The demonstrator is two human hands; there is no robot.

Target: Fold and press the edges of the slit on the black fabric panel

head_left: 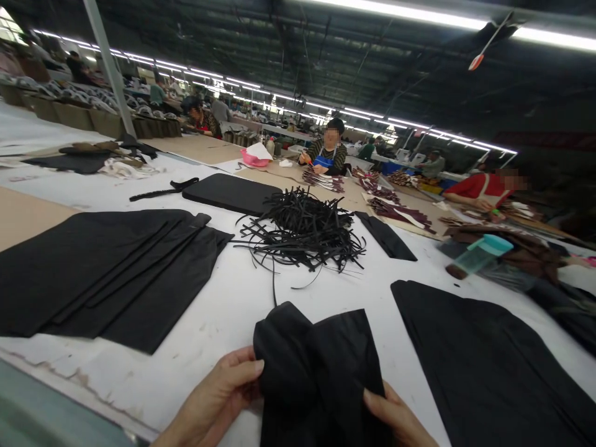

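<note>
A piece of black fabric (321, 372) hangs between my two hands over the near edge of the white-covered table. My left hand (228, 385) pinches its left edge, thumb on the near face and fingers behind. On the other side my right hand (395, 413) grips the right edge in the same way, its fingers mostly hidden behind the fabric. Just beyond lies a tangled heap of thin black strips (311, 230). A stack of black fabric panels (107, 273) is spread to the left, and another black panel stack (488, 354) lies to the right.
Behind the strips lie a flat black rectangular pad (230, 192) and a narrow folded black piece (385, 236). A teal-lidded bottle (482, 256) rests tilted at the right, by brown cloth (526, 254). Across the table, co-workers (329, 149) handle maroon pieces (400, 211). A pole (109, 68) rises at left.
</note>
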